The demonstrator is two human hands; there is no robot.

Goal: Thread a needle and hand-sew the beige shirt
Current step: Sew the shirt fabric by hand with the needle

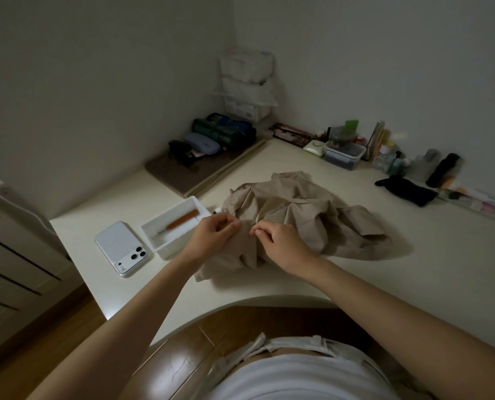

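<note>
The beige shirt (304, 217) lies crumpled on the white desk (413, 269). My left hand (211, 233) is at the shirt's near left edge with its fingers curled and its fingertips pinched together on something too small to make out. My right hand (281, 241) sits just to the right of it, fingers curled and pinching a fold of the shirt. The two hands are a few centimetres apart. No needle or thread can be made out in this dim light.
A white tray (156, 226) holding an orange-handled tool (179, 219) stands left of the shirt, with a white phone (120, 249) beside it. Pouches and a brown mat fill the back left corner. Boxes, bottles and a black pouch (405, 190) line the right wall.
</note>
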